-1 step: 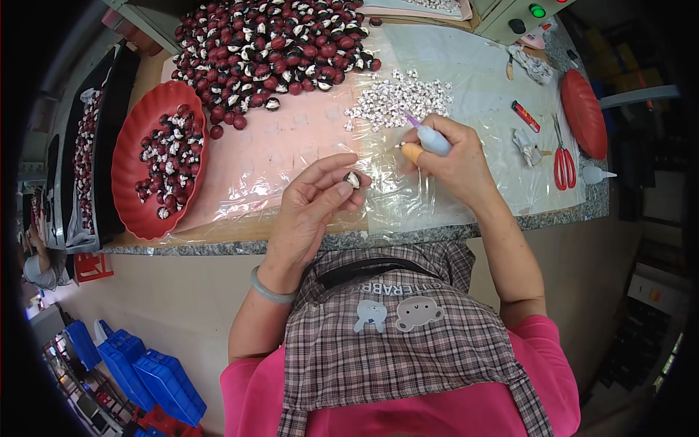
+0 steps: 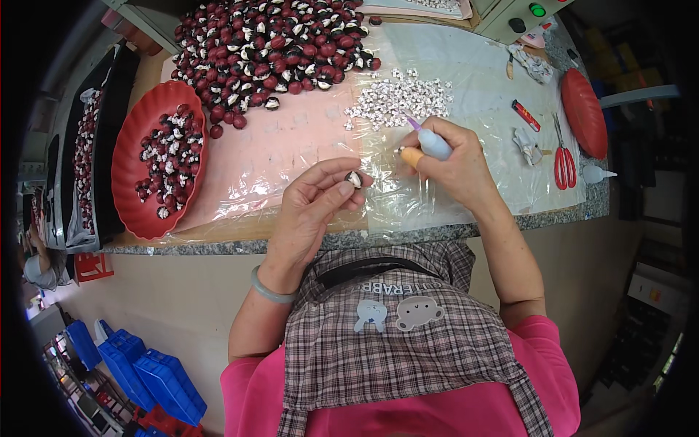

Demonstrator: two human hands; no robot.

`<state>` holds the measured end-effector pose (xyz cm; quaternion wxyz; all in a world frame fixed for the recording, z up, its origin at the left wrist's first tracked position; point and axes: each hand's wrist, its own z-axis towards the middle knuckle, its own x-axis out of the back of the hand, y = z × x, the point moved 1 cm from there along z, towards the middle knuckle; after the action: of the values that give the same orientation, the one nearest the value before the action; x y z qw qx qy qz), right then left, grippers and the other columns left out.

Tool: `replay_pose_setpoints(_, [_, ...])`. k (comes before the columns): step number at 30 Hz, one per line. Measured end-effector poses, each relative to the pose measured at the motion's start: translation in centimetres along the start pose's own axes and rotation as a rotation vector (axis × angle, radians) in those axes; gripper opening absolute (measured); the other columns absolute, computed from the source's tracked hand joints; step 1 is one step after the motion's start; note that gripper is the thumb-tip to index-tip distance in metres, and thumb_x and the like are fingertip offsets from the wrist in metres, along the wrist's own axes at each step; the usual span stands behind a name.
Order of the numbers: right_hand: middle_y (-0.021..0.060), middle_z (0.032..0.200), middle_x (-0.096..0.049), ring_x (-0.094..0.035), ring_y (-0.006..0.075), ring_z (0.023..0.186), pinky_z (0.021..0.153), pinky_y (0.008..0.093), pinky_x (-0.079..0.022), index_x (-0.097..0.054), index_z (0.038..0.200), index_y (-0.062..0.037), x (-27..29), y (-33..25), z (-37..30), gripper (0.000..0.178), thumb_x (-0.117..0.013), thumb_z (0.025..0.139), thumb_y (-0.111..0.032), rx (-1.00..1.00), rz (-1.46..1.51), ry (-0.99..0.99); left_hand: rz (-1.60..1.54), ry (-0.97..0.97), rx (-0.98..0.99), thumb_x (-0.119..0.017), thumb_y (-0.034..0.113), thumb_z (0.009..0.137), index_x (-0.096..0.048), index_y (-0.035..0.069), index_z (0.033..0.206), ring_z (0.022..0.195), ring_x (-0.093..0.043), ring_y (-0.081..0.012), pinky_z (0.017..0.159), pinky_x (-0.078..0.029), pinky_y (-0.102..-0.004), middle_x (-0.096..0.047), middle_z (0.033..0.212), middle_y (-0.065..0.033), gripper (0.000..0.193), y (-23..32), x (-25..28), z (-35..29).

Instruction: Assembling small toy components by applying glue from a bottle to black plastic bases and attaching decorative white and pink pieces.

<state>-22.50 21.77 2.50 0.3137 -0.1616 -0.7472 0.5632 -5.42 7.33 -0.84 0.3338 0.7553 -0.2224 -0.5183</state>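
Between the thumb and fingers of my left hand (image 2: pixel 306 207) is a small black-and-white ball (image 2: pixel 354 179), held just above the table's front part. My right hand (image 2: pixel 466 164) grips a small squeeze bottle (image 2: pixel 435 144) with a purple nozzle, which points up and left. A tan finger cover (image 2: pixel 412 156) is on one digit of that hand. At its tip is a tiny dark-and-white piece (image 2: pixel 400 151), too small to name. Just beyond the nozzle, many small white pieces with dark marks (image 2: pixel 404 95) lie spread on the plastic sheet.
A big heap of dark red, black and white balls (image 2: pixel 269 54) covers the back left. At left stands a red scalloped bowl (image 2: pixel 125 207) with more balls. Rightward lie red-handled scissors (image 2: pixel 564 169), a red lighter (image 2: pixel 525 116), another squeeze bottle (image 2: pixel 597 174) and a red dish (image 2: pixel 582 116).
The ball in my left fingers has turned slightly. My right hand, still around the bottle, has shifted very little.
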Motion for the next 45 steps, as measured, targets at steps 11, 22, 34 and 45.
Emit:
replay_pose_setpoints(11, [0.0019, 0.07, -0.063, -0.058, 0.0065, 0.061, 0.055, 0.0223, -0.048, -0.066, 0.091, -0.0009, -2.2, -0.2, -3.0, 0.015, -0.069, 0.077, -0.006, 0.021, 0.0, -0.066, 0.236, 0.017, -0.061, -0.06, 0.003, 0.09, -0.059, -0.001, 0.118, 0.085, -0.062, -0.011, 0.076, -0.051, -0.0222, -0.066, 0.101, -0.0067, 0.028, -0.9, -0.7, -0.1])
replay_pose_setpoints(22, [0.0035, 0.067, -0.063, -0.06, 0.0067, 0.058, 0.052, 0.0215, -0.048, -0.065, 0.088, 0.0017, -2.7, -0.2, -3.2, 0.012, -0.069, 0.082, -0.009, -0.129, 0.127, -0.09, 0.504, 0.059, -0.192, -0.064, 0.002, 0.087, -0.064, 0.001, 0.111, 0.088, -0.062, -0.0118, 0.076, -0.052, -0.0241, -0.066, 0.1, -0.0071, 0.025, -1.4, -1.2, -0.4])
replay_pose_setpoints(34, [0.0025, 0.071, -0.062, -0.058, 0.0063, 0.056, 0.048, 0.0197, -0.046, -0.063, 0.087, 0.001, -4.4, 0.7, -3.3, 0.009, -0.068, 0.084, -0.006, -0.133, 0.202, -0.025, 0.864, 0.151, -0.377, -0.065, -0.001, 0.082, -0.068, 0.002, 0.103, 0.086, -0.066, -0.0185, 0.072, -0.053, -0.0266, -0.067, 0.098, -0.0115, 0.022, -1.0, -1.5, -0.3])
replay_pose_setpoints(45, [0.0022, 0.088, -0.064, -0.055, 0.0049, 0.063, 0.055, 0.0198, -0.047, -0.064, 0.104, -0.0017, -1.4, 0.8, -3.6, 0.019, -0.065, 0.085, -0.003, -0.083, 0.275, -0.06, 0.881, 0.261, -0.458, -0.053, -0.004, 0.084, -0.062, 0.002, 0.098, 0.076, -0.051, -0.0076, 0.065, -0.044, -0.0219, -0.057, 0.095, -0.0015, 0.018, 4.1, 2.0, 4.6])
